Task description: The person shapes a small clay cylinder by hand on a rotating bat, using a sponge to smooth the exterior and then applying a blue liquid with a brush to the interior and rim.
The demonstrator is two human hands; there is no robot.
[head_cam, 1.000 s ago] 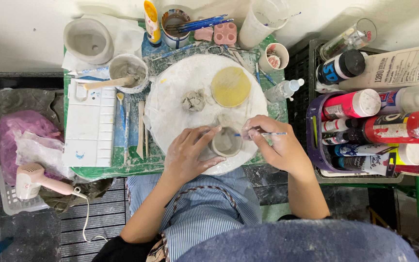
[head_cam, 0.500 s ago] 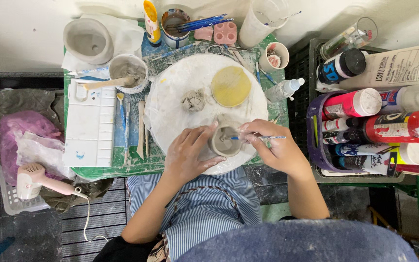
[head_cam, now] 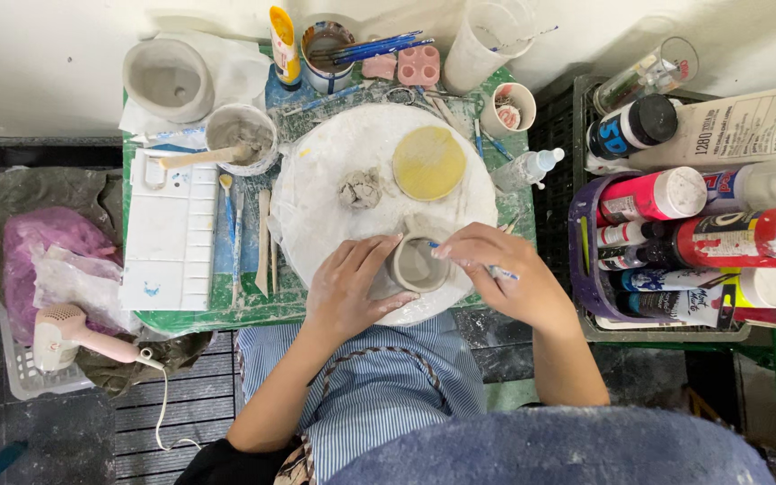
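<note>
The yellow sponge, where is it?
In the head view, the yellow sponge lies on the white round board, right of the clay lump, beyond both hands.

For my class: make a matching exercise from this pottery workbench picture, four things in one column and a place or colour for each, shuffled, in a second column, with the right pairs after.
Things:
1. small clay cup
2. yellow disc
3. hair dryer
4. paint palette

Places and colours:
A. pink and white, lying left of the table beside a basket
B. white, on the green mat left of the round board
C. between the left hand and the right hand
D. flat on the round board, above the hands

Pairs: 1-C, 2-D, 3-A, 4-B
</note>
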